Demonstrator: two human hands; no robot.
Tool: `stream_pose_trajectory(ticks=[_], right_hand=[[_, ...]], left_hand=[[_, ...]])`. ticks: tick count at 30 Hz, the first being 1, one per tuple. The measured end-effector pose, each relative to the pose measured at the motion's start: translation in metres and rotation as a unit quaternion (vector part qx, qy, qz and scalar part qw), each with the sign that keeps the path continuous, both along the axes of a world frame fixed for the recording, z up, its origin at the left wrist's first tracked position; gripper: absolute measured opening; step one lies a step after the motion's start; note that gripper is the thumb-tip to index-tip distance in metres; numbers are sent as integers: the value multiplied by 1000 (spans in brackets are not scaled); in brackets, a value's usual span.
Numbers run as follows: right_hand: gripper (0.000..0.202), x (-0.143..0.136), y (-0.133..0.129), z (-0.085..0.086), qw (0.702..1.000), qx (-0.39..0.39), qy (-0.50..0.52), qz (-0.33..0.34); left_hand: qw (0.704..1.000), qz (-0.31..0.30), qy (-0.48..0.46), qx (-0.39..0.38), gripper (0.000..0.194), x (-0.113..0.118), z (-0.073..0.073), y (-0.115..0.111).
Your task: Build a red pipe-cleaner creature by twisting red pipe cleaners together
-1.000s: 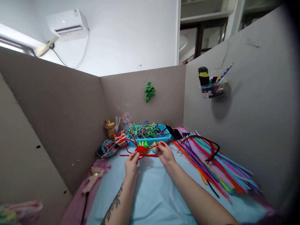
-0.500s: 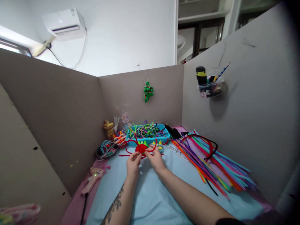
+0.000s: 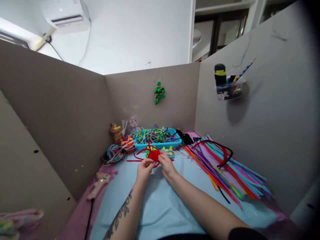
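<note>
On the near side of the blue tray (image 3: 140, 146), pinching the red fuzzy piece (image 3: 153, 155) by its edge with left hand (image 3: 145, 170) and right hand (image 3: 168, 167), possibly risking a warped shape by squeezing too unevenly.

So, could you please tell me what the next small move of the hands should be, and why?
Probably, the right hand should bend one loose red pipe-cleaner end inward while the left hand steadies the red rounded piece: both hands hold its edge, and several ends stick out beyond it.
</note>
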State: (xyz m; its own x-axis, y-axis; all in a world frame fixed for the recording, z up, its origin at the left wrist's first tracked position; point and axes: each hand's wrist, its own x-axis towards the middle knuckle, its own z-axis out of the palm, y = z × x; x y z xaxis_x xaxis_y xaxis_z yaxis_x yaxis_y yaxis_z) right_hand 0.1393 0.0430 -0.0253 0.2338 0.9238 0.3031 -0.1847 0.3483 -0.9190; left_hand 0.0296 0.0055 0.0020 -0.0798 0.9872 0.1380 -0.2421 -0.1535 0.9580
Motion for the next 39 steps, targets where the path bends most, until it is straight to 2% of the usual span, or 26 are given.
stream_pose_trajectory(ticks=[5, 14, 20, 24, 29, 31, 34, 39], right_hand=[[39, 0, 3, 0, 999, 13, 33, 12], [38, 3, -8, 6, 999, 13, 3, 42], [35, 1, -11, 9, 996, 2, 46, 80], [33, 2, -9, 6, 987, -60, 124, 81], [26, 8, -1, -1, 956, -159, 234, 79], [25, 10, 2, -1, 946, -173, 264, 68], [26, 9, 0, 0, 939, -174, 284, 88], [26, 1, -13, 9, 947, -140, 249, 149]], left_hand=[[1000, 10, -16, 8, 38, 0, -1, 1], [998, 54, -6, 44, 38, -2, -5, 3], [998, 32, -13, 46, 36, -5, -4, 3], [998, 54, 18, 37, 34, -8, -2, 4], [990, 117, 47, 54, 35, -10, -8, 7], [993, 92, 67, 32, 37, -7, -11, 6], [996, 5, 86, -24, 41, 0, -12, 3], [999, -10, 43, 3, 34, 0, -11, 4]])
